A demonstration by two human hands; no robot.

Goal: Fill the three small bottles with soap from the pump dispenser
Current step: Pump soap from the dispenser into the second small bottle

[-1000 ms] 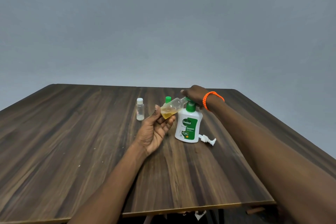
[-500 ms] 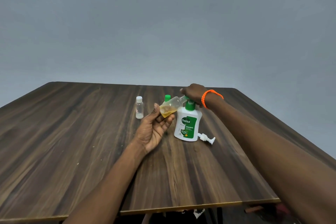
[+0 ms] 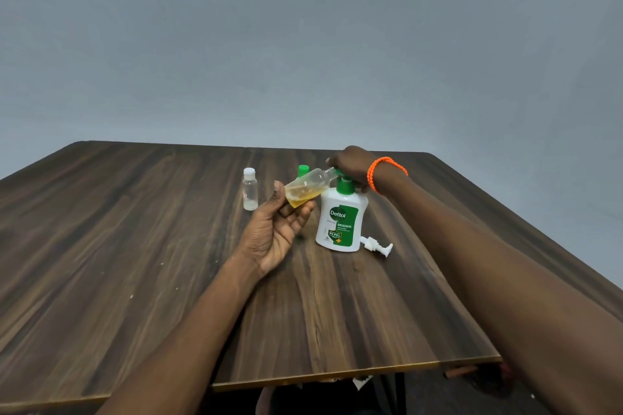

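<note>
Amber soap (image 3: 298, 199) pools in the left hand's (image 3: 273, 233) tilted bottle (image 3: 308, 186).

The place is a plain room, maybe in a home or a simple office; the picture does not say which. Behind the grip of the left hand (image 3: 273, 232) stands only a bare grey-blue wall (image 3: 303, 44), with no window or shelf on it. Under the grip is a dark wood-grain tabletop (image 3: 101, 246). The Dettol soap dispenser (image 3: 341, 222), just beside the grip, is a household product.
</note>
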